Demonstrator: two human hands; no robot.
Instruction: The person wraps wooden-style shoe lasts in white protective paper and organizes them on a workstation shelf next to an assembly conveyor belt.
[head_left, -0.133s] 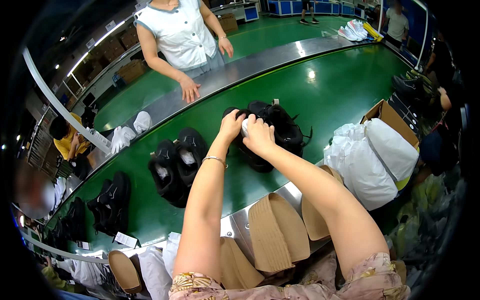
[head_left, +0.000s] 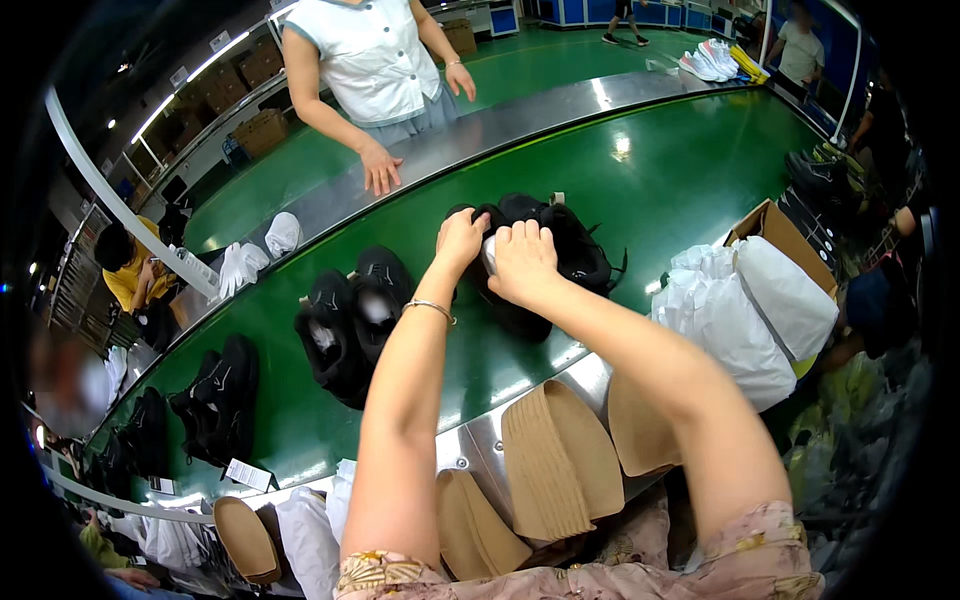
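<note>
A black shoe (head_left: 522, 322) lies on the green belt, mostly covered by my hands. My left hand (head_left: 461, 240) grips the far part of this shoe, fingers curled over its edge. My right hand (head_left: 524, 262) is bent over the opening of the same shoe, knuckles up. White stuffing (head_left: 489, 254) shows between my hands at the opening; how my right thumb touches it is hidden. The other black shoe (head_left: 575, 245) of similar look, with loose laces, rests right beside it. To the left stands a pair of black shoes (head_left: 340, 345) with white stuffing inside.
More black shoes (head_left: 225, 400) sit farther left on the green belt (head_left: 690, 165). Brown curved cardboard inserts (head_left: 555, 460) are stacked near me. White wrapped bundles (head_left: 735, 310) and an open carton (head_left: 785, 240) stand at the right. A person (head_left: 375, 70) stands across the belt, one hand on its metal edge.
My right hand's fingers have shifted slightly forward over the shoe. The view has tilted a little; the shoes on the belt stay in place.
</note>
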